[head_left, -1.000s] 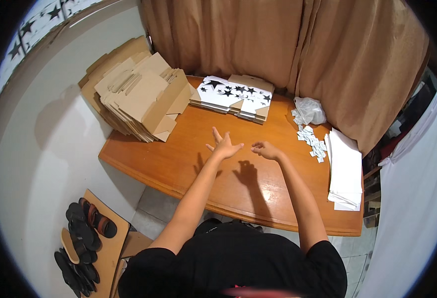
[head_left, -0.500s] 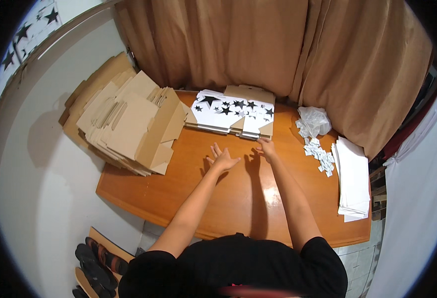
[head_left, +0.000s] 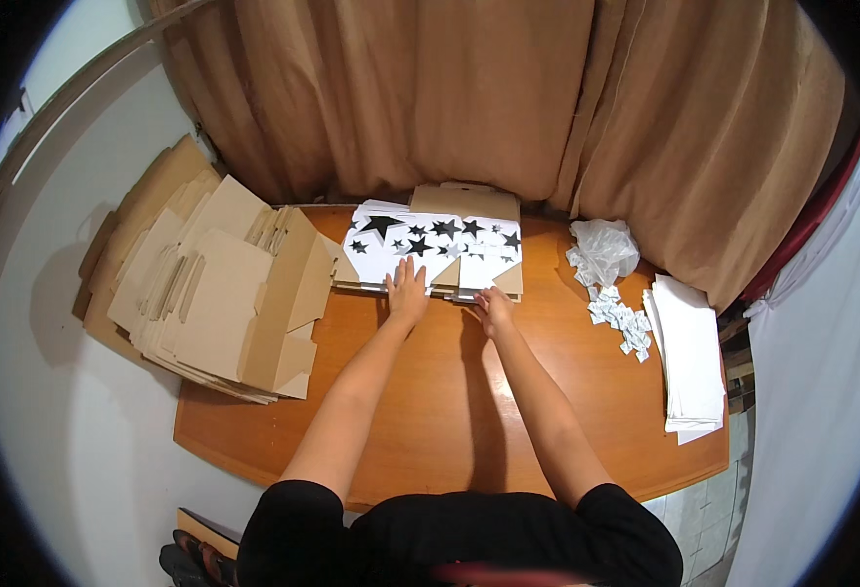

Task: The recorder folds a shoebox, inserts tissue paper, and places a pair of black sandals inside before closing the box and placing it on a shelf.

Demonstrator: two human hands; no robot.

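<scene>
A stack of flat white cardboard box blanks (head_left: 388, 248) printed with black stars lies at the far middle of the table, brown cardboard showing beneath and behind it. Over its near edge my left hand (head_left: 407, 295) lies with fingers stretched and apart, the tips on the white surface. My right hand (head_left: 494, 313) is at the same near edge, farther right, its fingers bent and closed on the edge of the top blank. The thumb's exact grip there is too small to make out.
Folded brown cardboard boxes (head_left: 200, 318) lean in a tall pile on the left against the wall. To the right are small white packets (head_left: 620, 318), a clear plastic bag (head_left: 606, 250) and a stack of white sheets (head_left: 689, 357). A brown curtain (head_left: 400, 98) hangs behind the table (head_left: 420, 430).
My left hand has moved forward from above the bare table onto the star-printed stack. My right hand stays at the stack's near edge, its fingers now on it. The view has shifted slightly.
</scene>
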